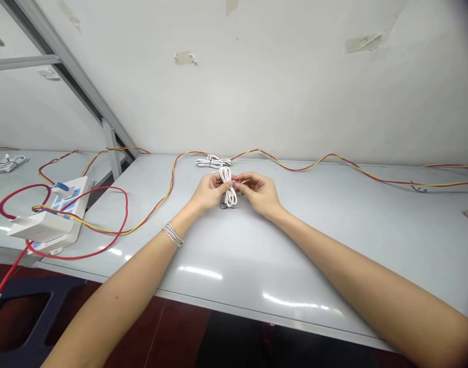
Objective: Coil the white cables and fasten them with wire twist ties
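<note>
My left hand [209, 193] is closed around a coiled white cable [230, 197], held upright just above the grey table [234, 240]. On the other side of the coil, my right hand [260, 193] pinches a thin black tie [235, 182] at the coil's middle. A loop of thin black wire [223, 206] shows at the coil's lower end; whether it belongs to the same tie I cannot tell. Just behind my hands lies more coiled white cable [214, 161], bound with black ties.
At the left sits a white power strip [74, 209] with plugs and a white adapter [42, 226], circled by a red cord [127, 204]. A red-and-yellow twisted wire [295, 169] runs along the wall. Another white cable bundle [7, 163] lies far left, past a metal frame [80, 76].
</note>
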A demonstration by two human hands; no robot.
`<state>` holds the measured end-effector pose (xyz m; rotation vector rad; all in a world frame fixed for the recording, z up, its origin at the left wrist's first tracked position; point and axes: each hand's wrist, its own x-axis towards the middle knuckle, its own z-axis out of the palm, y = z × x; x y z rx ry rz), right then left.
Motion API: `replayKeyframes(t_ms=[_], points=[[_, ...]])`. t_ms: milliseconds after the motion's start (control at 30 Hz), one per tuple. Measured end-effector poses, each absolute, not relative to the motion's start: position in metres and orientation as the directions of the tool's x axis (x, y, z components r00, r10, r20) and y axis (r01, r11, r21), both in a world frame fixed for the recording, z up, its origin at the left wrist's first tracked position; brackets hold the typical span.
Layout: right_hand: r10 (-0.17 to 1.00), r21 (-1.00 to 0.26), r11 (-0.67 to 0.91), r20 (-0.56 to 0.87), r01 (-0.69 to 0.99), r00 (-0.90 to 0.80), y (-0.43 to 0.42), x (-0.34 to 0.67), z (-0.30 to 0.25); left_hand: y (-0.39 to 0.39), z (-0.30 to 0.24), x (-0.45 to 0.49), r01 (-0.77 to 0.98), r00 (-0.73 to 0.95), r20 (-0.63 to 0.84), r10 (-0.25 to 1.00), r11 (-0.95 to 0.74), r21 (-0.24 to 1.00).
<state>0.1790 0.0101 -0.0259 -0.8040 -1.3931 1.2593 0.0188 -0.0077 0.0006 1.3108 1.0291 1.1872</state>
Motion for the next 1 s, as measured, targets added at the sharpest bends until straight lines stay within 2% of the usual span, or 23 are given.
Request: replayKeyframes(t_ms=[167, 500, 733, 867, 1000], points=[[0.936, -0.966, 0.217, 0.248, -0.143, -0.249, 0.0093, 0.179, -0.0247, -0.0063, -0.0014, 0.0168, -0.06, 0.146, 0.083, 0.986, -0.075, 0.995], [0.904, -0.94, 0.339, 0.336, -0.036, -0.265, 0.0107, 0.1795, -0.0329, -0.005, -0.003, 0.0123, -0.048, 0.122, 0.104, 0.987, -0.099, 0.994], [0.898, -0.928, 0.371, 0.352, 0.024, -0.264, 0.0074, 0.1796, -0.0297, -0.0069, 0.0002, 0.0106, -0.012, 0.187, 0.089, 0.978, -0.088, 0.996], [0.898, -0.915, 0.399, 0.377, 0.061, -0.229, 0.006, 0.1795, -0.0292, -0.0063, -0.0017, 0.012, -0.031, 0.17, 0.052, 0.984, -0.047, 0.998], [0.893, -0.903, 0.426, 0.41, 0.053, -0.186, 0.007, 0.1784, -0.0301, -0.0066, -0.0021, 0.0141, -0.015, 0.172, 0.083, 0.982, -0.081, 0.997]])
